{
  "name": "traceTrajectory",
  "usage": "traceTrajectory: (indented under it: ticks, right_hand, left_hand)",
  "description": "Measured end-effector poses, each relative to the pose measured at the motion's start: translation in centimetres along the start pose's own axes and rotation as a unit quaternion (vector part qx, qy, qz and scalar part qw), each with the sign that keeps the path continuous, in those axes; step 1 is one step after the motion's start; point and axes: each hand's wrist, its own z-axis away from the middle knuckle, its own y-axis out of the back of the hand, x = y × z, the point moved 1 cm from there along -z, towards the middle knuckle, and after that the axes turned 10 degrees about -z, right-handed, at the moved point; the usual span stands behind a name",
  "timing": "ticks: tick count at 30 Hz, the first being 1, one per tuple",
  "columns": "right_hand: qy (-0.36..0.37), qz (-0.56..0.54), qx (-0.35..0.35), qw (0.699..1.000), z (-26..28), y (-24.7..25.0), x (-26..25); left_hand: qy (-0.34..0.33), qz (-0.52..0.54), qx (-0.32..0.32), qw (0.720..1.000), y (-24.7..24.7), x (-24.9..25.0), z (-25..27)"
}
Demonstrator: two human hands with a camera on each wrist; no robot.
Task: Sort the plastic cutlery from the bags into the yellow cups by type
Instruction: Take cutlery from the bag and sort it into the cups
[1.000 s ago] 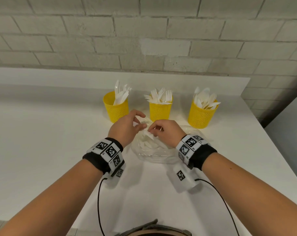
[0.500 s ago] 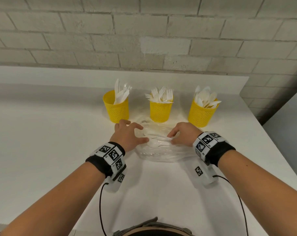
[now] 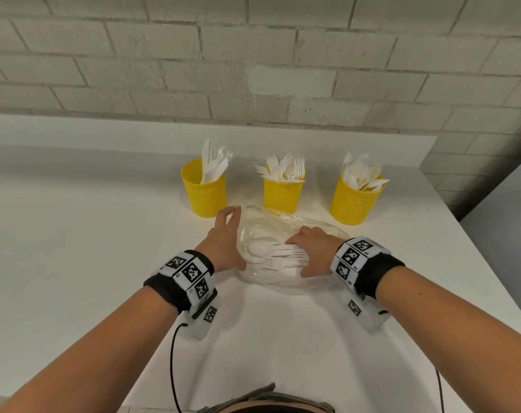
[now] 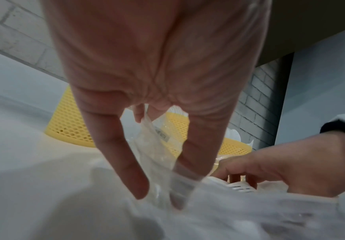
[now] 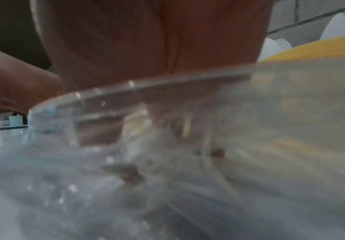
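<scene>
Three yellow mesh cups stand in a row at the back: the left cup (image 3: 204, 190) holds knives, the middle cup (image 3: 283, 194) forks, the right cup (image 3: 354, 202) spoons. In front of them lies a clear plastic bag (image 3: 278, 226) with white forks and a spoon (image 3: 268, 254) inside. My left hand (image 3: 227, 242) stands on edge against the bag's left side with its fingers (image 4: 126, 170) straight and film between them. My right hand (image 3: 298, 259) lies on the bag, fingers curled over the cutlery handles, thumb on the near side. In the right wrist view, film blurs the right hand (image 5: 146, 48).
The white table (image 3: 74, 263) runs up to a painted brick wall (image 3: 253, 55). Its right edge (image 3: 488, 263) drops off beside the right cup. Wrist-camera cables trail back toward me.
Both hands dropped from pinching the bag's top to its sides. The left hand then turned up on edge, and the right hand slid nearer and closed over the cutlery.
</scene>
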Motion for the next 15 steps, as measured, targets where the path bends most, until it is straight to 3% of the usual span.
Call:
traceTrajectory:
  ticks: [4, 11, 15]
  right_hand:
    - [0.008, -0.043, 0.056, 0.997, -0.1, -0.3, -0.2]
    - [-0.027, 0.002, -0.025, 0.999, 0.9, 0.2, 1.0]
    - [-0.069, -0.018, 0.019, 0.997, 1.2, 0.1, 0.9]
  left_hand:
    - [-0.011, 0.042, -0.011, 0.999, 0.0, 0.1, 0.3]
    - [0.006, 0.051, -0.001, 0.999, 0.2, 0.2, 0.0]
    - [0.012, 0.053, -0.004, 0.999, 0.0, 0.2, -0.1]
